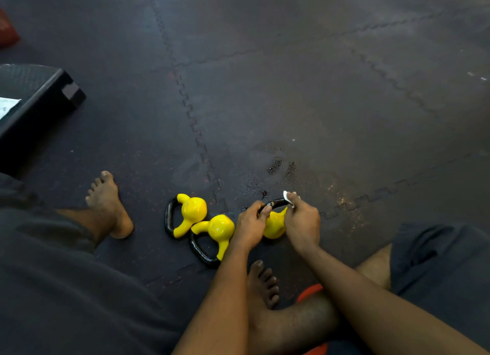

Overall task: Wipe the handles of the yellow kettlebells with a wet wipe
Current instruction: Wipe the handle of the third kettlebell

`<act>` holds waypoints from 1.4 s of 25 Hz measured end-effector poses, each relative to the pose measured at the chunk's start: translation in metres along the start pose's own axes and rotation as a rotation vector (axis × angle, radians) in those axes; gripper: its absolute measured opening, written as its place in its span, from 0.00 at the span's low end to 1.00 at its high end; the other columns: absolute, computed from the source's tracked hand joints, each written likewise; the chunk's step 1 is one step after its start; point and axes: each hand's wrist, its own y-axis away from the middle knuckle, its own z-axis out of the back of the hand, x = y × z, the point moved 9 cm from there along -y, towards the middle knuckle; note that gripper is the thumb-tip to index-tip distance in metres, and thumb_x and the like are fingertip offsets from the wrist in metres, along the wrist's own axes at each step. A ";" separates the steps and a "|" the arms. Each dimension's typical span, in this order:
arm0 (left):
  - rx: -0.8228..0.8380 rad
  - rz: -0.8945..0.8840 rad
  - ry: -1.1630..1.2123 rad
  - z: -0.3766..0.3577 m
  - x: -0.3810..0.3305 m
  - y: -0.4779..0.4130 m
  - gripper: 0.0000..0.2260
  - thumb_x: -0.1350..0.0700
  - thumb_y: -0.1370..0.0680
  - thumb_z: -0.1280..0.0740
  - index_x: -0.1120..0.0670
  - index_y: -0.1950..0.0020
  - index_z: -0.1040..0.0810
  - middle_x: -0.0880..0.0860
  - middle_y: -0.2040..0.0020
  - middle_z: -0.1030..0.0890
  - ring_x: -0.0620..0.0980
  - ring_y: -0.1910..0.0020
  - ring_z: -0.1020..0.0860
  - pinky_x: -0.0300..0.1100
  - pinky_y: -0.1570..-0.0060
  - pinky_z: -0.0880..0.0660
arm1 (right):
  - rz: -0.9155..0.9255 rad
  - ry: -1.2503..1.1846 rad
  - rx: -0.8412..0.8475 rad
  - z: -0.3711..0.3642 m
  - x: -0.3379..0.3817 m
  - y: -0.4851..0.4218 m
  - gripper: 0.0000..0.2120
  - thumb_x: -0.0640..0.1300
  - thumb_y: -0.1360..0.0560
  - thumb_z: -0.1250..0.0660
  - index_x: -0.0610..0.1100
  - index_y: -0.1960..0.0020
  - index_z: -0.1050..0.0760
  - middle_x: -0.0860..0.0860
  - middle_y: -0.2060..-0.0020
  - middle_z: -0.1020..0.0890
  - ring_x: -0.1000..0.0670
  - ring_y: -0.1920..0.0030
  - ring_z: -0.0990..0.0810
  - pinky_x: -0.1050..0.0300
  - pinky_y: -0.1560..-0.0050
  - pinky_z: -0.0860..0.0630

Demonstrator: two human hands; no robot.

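Note:
Three yellow kettlebells with black handles lie on the dark floor mat. The left one [192, 212] and the middle one [220, 228] lie on their sides, untouched. The right kettlebell [275, 223] sits between my hands, partly hidden. My left hand [250, 226] grips the left part of its black handle [277, 203]. My right hand [302, 223] pinches a white wet wipe [288, 197] against the handle's right end.
My bare left foot [110, 205] rests left of the kettlebells, my right foot [262, 283] just below them. A black step platform [34, 103] with a white paper stands at the left. An orange object [309, 293] peeks out under my right leg.

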 end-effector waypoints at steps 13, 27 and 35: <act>0.025 0.004 0.029 0.000 0.003 -0.001 0.10 0.46 0.19 0.39 0.50 0.54 0.25 0.49 0.65 0.26 0.48 0.63 0.28 0.45 0.63 0.32 | -0.094 -0.037 -0.026 -0.009 0.002 0.014 0.17 0.42 0.20 0.40 0.51 0.34 0.24 0.42 0.56 0.16 0.46 0.59 0.19 0.58 0.61 0.28; 0.043 -0.008 0.031 -0.004 0.003 0.000 0.06 0.46 0.21 0.35 0.46 0.55 0.22 0.47 0.62 0.21 0.46 0.60 0.24 0.42 0.59 0.29 | -0.608 -0.451 -0.172 -0.023 -0.023 0.023 0.11 0.40 0.22 0.35 0.37 0.45 0.19 0.46 0.53 0.16 0.49 0.56 0.21 0.56 0.54 0.25; 0.003 -0.025 -0.007 0.001 0.005 0.006 0.10 0.45 0.23 0.33 0.50 0.56 0.24 0.48 0.61 0.20 0.47 0.60 0.23 0.39 0.61 0.29 | -0.910 -0.895 -0.135 -0.047 -0.029 0.018 0.08 0.29 0.23 0.41 0.37 0.58 0.25 0.42 0.63 0.23 0.48 0.67 0.25 0.57 0.72 0.25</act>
